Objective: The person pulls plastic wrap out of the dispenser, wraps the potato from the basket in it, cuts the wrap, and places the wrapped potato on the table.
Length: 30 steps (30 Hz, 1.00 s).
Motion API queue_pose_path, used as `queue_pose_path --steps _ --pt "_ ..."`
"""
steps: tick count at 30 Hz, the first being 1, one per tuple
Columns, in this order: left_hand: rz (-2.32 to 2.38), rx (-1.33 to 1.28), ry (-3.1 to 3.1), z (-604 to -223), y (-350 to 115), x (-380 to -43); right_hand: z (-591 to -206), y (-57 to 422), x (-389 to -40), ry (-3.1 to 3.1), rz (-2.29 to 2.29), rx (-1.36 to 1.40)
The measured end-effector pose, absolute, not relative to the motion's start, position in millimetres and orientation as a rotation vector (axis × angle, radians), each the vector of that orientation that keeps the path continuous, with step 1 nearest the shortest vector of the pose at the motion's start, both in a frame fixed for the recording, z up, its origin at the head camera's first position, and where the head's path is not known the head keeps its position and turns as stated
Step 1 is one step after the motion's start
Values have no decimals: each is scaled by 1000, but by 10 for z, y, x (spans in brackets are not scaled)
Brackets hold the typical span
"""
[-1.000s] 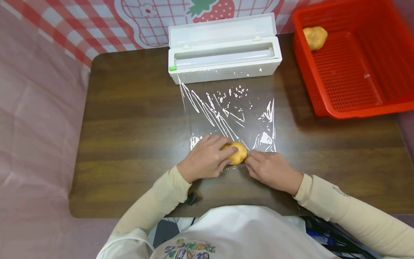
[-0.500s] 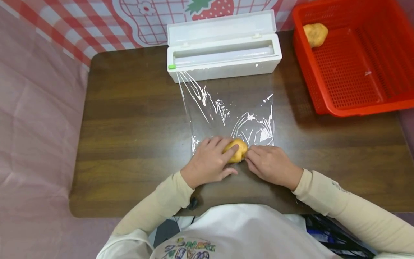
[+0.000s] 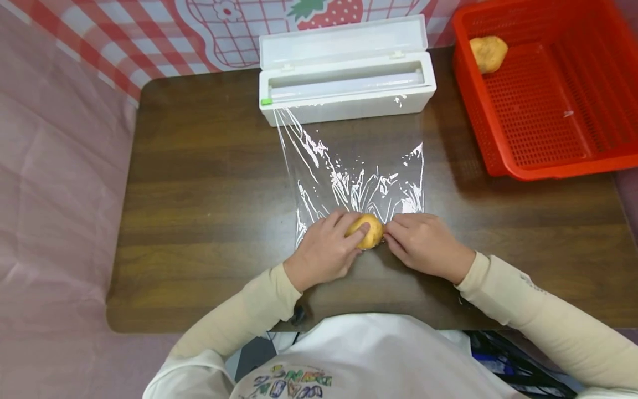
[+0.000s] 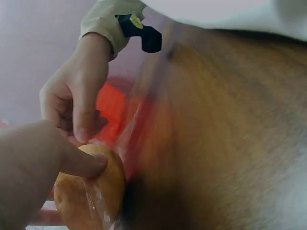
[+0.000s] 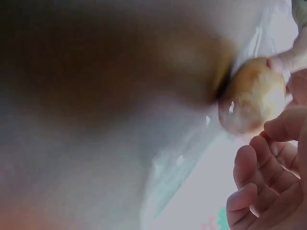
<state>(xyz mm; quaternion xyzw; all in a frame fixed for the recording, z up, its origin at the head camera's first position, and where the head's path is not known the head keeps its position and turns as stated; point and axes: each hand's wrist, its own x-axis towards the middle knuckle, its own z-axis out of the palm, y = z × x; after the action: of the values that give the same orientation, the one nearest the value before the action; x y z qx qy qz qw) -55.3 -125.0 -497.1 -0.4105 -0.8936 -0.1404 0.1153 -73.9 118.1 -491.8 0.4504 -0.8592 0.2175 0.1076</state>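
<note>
A yellow-brown potato lies at the near end of a clear sheet of cling film. My left hand grips it from the left, with the thumb across its skin. At the potato's right end, my right hand pinches the film between thumb and forefinger, other fingers curled. Film clings to part of the potato in the left wrist view. From the near end, the sheet runs back to a white film dispenser whose lid is raised.
A red plastic basket stands at the back right, with another potato in its corner. The dispenser carries a green slider on its front left. The brown table ends just before the person's white shirt.
Both hands and the potato have shifted slightly away from the body. The left thumb came off the potato and is back on it. Wrinkles in the film have gathered near the potato.
</note>
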Motion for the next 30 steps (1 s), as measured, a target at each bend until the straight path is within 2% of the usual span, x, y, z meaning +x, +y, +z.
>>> queue_pose_path --steps 8,18,30 --pt "-520 -1210 -2744 -4852 -1291 -670 -4701 1124 -800 -2606 682 1403" --pt "-750 -1265 -2877 -4772 -1342 -932 -4749 983 -975 -2707 688 1440" --pt "-1205 -1207 -3070 -4767 -1418 -1280 -4718 931 -1378 -3025 1357 1262"
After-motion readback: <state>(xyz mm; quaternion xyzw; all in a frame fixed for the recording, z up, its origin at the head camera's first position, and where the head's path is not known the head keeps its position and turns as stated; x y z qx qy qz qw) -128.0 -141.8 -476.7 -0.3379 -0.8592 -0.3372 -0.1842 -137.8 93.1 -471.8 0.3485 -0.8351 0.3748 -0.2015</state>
